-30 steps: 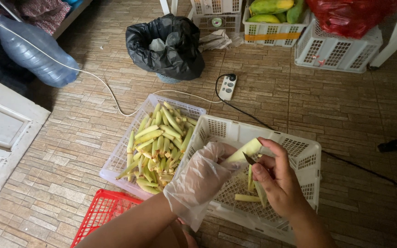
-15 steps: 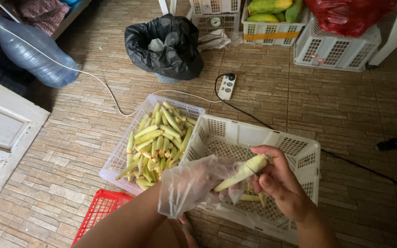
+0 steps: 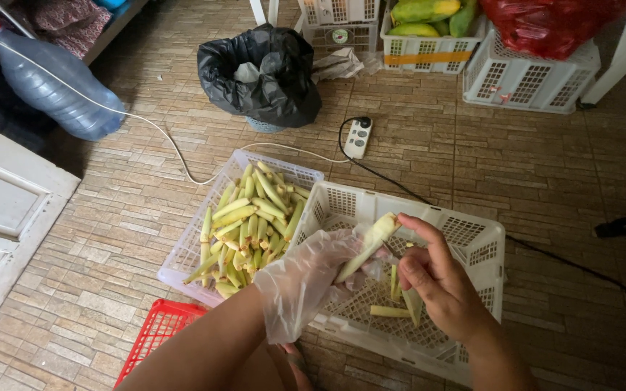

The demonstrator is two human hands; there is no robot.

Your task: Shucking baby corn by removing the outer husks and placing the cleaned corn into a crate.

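The left hand (image 3: 313, 279), in a clear plastic glove, grips a pale green stalk piece (image 3: 366, 246) at lower centre; the bare right hand (image 3: 440, 282) pinches its upper end — both over a white basket (image 3: 487, 242). Left of it, a second basket (image 3: 182, 253) holds peeled stalks (image 3: 251, 217).

Brick-patterned tan floor tiles (image 3: 516, 166) underfoot. White panelled door (image 3: 1, 217) far to the left. White furniture legs (image 3: 621, 58) at the top right. Black bin bag (image 3: 262, 72) ahead. Soft daylight throughout.
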